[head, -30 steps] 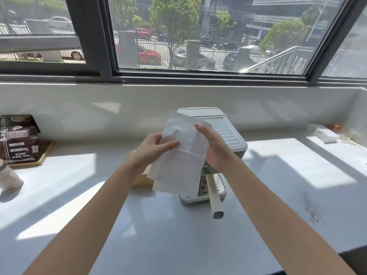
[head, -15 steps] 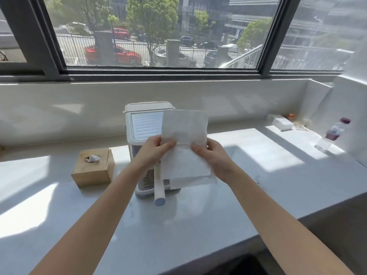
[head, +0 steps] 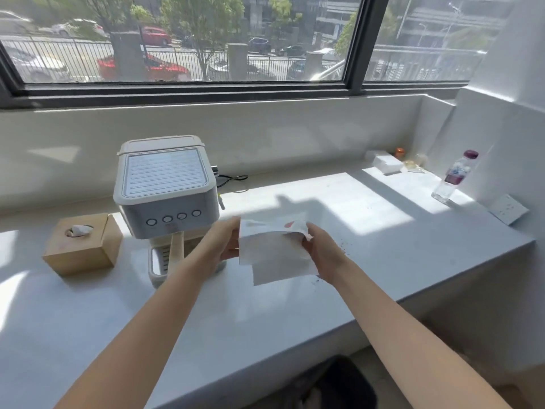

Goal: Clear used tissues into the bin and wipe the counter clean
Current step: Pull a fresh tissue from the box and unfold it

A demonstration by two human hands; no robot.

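A white tissue [head: 274,250] is folded over between both hands, just above the white counter [head: 265,314]. My left hand [head: 225,242] pinches its left edge and my right hand [head: 320,252] grips its right edge. Dark crumbs [head: 343,247] are scattered on the counter right of my right hand. A wooden tissue box [head: 84,245] with a tissue sticking out stands at the left. A dark bin [head: 339,385] shows below the counter's front edge.
A white coffee machine [head: 165,196] stands behind my left hand, its cable trailing right. At the far right corner are a white box [head: 386,163], a small orange object [head: 399,152] and a plastic bottle [head: 455,177] by the wall.
The view has swung right and down. Both hands have lowered the tissue from in front of the coffee machine to the counter on its right, folding its top edge over.
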